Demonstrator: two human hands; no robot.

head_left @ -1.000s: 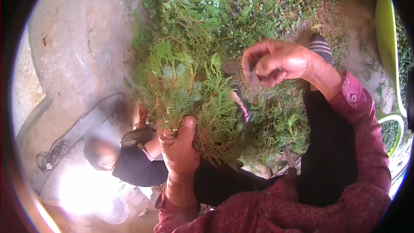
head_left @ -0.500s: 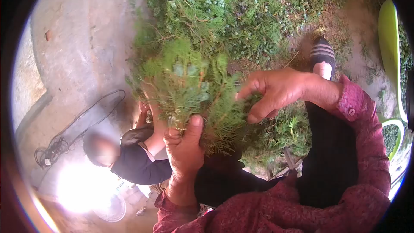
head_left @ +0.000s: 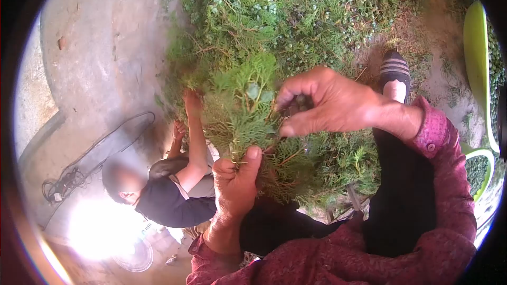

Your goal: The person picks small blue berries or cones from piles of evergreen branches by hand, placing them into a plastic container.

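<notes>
My left hand (head_left: 235,184) is closed round the lower stems of a leafy green sprig (head_left: 245,108), its thumb pointing up. Pale blue-green berries show near the top of the sprig. At the sprig's right side is my right hand (head_left: 327,105), its fingers curled and its thumb and fingertips apart. Several small dark round berries lie within its curled fingers. Behind both hands spreads a large heap of cut green branches (head_left: 296,10) with many berries.
Another person (head_left: 169,195) in a dark top sits at the left, one arm reaching to the branches. A coiled cable (head_left: 68,182) and a bright light (head_left: 103,229) are at the left. Green-rimmed containers (head_left: 478,68) stand at the right edge.
My left hand has shifted slightly right with the sprig. My right hand has moved left and up against the sprig, and berries now show in its fingers. The other person's arm is more visible.
</notes>
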